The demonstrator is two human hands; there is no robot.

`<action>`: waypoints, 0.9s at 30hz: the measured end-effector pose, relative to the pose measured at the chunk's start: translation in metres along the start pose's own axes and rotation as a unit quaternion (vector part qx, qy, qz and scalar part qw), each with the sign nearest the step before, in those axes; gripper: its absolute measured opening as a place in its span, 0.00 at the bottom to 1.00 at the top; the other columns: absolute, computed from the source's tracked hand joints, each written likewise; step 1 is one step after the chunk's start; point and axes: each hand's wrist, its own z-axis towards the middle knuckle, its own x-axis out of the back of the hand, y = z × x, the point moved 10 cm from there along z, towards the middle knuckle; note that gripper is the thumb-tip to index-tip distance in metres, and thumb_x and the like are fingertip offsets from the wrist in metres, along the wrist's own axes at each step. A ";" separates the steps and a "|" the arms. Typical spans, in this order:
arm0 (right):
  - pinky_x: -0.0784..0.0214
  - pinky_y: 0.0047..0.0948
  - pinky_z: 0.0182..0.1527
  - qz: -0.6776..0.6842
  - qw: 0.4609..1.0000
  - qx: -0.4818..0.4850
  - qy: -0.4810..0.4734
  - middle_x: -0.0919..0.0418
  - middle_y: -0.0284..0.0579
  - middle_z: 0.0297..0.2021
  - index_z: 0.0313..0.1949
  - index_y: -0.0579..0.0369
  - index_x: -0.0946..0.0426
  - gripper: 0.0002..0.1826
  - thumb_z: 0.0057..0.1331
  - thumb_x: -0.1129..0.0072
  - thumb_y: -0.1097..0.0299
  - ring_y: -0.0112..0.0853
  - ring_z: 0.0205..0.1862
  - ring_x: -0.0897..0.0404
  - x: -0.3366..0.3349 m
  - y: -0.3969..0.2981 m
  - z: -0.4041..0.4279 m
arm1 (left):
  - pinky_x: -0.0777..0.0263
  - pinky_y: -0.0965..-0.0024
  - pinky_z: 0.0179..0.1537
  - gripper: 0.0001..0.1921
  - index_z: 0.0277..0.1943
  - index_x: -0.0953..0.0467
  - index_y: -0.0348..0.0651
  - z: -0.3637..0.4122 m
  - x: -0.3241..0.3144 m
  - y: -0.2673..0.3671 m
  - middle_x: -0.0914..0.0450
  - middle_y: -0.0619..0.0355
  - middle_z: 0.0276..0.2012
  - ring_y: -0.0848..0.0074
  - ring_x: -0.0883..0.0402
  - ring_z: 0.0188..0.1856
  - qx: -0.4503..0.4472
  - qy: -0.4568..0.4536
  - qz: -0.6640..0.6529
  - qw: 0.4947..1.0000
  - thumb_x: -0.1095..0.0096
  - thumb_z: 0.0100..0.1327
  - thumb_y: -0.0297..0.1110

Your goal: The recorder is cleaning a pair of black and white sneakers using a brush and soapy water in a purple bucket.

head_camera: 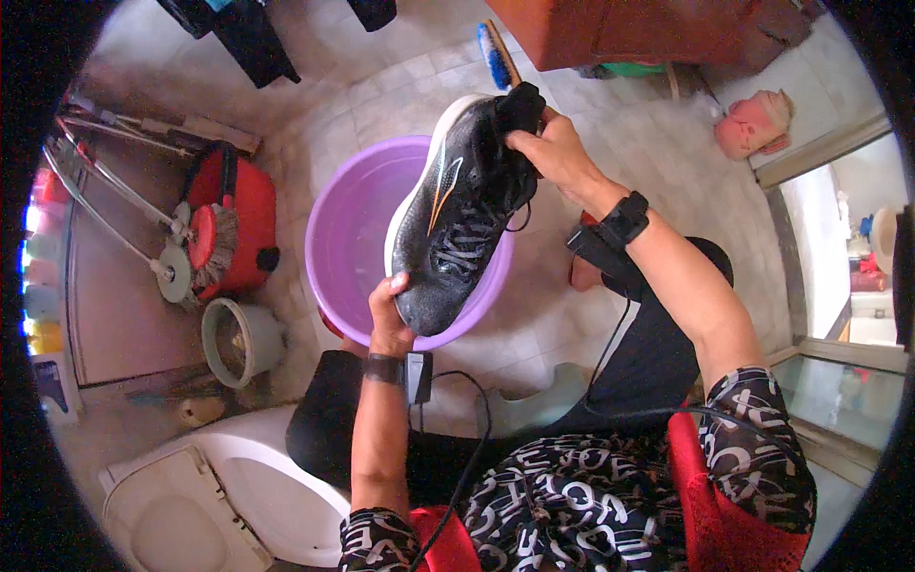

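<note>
A black lace-up sports shoe (457, 222) with a white sole is held tilted over a purple plastic basin (336, 236). My left hand (389, 314) grips the shoe at its toe, thumb on the upper. At the heel and collar, my right hand (554, 146) has hold of the shoe. Just beyond the heel shows a scrubbing brush (497, 53) with blue and white bristles; the shoe hides its lower end, and whether a hand touches it is unclear. The basin stands on the tiled floor, partly covered by the shoe.
On the left are a red mop bucket (250, 214), mops (204, 236) and a grey bucket (239, 343). A white toilet (286, 493) stands at the lower left. A reddish-brown cabinet (572, 28) is at the top, with a pink container (747, 129) at the right. Cables run from both wrists.
</note>
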 end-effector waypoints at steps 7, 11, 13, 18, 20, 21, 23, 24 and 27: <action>0.28 0.32 0.36 -0.039 0.990 -0.133 0.020 0.21 0.49 0.31 0.36 0.68 0.27 0.17 0.52 0.38 0.67 0.33 0.35 0.21 -0.002 0.022 -0.012 | 0.29 0.66 0.52 0.22 0.58 0.29 0.33 0.020 -0.003 0.024 0.20 0.51 0.49 0.69 0.21 0.48 -0.138 0.118 0.251 0.951 0.39 0.65 0.36; 0.27 0.34 0.39 -0.130 0.983 -0.109 0.069 0.20 0.52 0.30 0.36 0.68 0.26 0.17 0.51 0.37 0.66 0.39 0.36 0.19 0.001 0.045 -0.009 | 0.30 0.65 0.52 0.19 0.56 0.26 0.37 -0.019 -0.076 0.086 0.21 0.52 0.50 0.67 0.22 0.52 -0.478 0.156 0.599 0.623 0.36 0.62 0.27; 0.27 0.37 0.44 -0.188 0.976 -0.099 0.048 0.19 0.56 0.32 0.39 0.67 0.26 0.20 0.50 0.37 0.64 0.44 0.39 0.18 -0.010 0.047 -0.012 | 0.27 0.66 0.47 0.13 0.48 0.22 0.36 -0.031 -0.121 0.089 0.19 0.51 0.44 0.64 0.20 0.47 -0.519 0.087 0.587 0.615 0.44 0.61 0.16; 0.29 0.42 0.49 -0.215 0.973 -0.079 -0.018 0.18 0.61 0.37 0.43 0.67 0.26 0.25 0.48 0.36 0.64 0.49 0.44 0.19 -0.040 0.051 -0.022 | 0.30 0.58 0.47 0.13 0.44 0.26 0.38 -0.023 -0.178 0.045 0.21 0.49 0.40 0.57 0.21 0.44 -0.516 -0.078 0.640 0.564 0.48 0.56 0.15; 0.27 0.41 0.46 -0.215 0.973 -0.078 -0.002 0.18 0.59 0.35 0.43 0.67 0.26 0.24 0.48 0.37 0.65 0.47 0.41 0.18 -0.032 0.069 -0.020 | 0.32 0.59 0.47 0.13 0.44 0.26 0.39 -0.013 -0.181 0.035 0.21 0.51 0.39 0.59 0.22 0.44 -0.493 -0.071 0.684 0.533 0.49 0.56 0.17; 0.27 0.41 0.44 -0.214 0.974 -0.078 0.001 0.18 0.57 0.34 0.43 0.67 0.26 0.23 0.49 0.37 0.66 0.46 0.39 0.18 -0.031 0.068 -0.021 | 0.34 0.59 0.46 0.12 0.44 0.27 0.40 -0.007 -0.178 0.028 0.21 0.52 0.38 0.61 0.22 0.43 -0.464 -0.062 0.730 0.499 0.49 0.57 0.19; 0.27 0.38 0.36 -0.137 0.979 -0.150 -0.011 0.20 0.51 0.30 0.41 0.66 0.26 0.19 0.50 0.39 0.68 0.40 0.32 0.20 -0.036 0.059 -0.034 | 0.37 0.61 0.46 0.12 0.44 0.26 0.42 -0.004 -0.171 0.027 0.21 0.54 0.37 0.63 0.23 0.43 -0.442 -0.040 0.767 0.464 0.48 0.57 0.23; 0.28 0.35 0.30 -0.064 0.972 -0.223 -0.023 0.22 0.46 0.27 0.39 0.65 0.27 0.16 0.52 0.40 0.69 0.35 0.27 0.22 -0.038 0.062 -0.046 | 0.37 0.61 0.46 0.12 0.44 0.25 0.42 -0.002 -0.171 0.022 0.22 0.55 0.36 0.64 0.24 0.43 -0.448 -0.044 0.782 0.431 0.47 0.56 0.24; 0.37 0.28 0.21 0.025 0.961 -0.274 -0.027 0.29 0.37 0.22 0.32 0.61 0.28 0.07 0.54 0.43 0.72 0.26 0.21 0.30 -0.036 0.072 -0.061 | 0.35 0.61 0.46 0.10 0.41 0.23 0.41 0.007 -0.168 0.013 0.22 0.58 0.35 0.66 0.24 0.43 -0.451 -0.052 0.808 0.376 0.45 0.56 0.27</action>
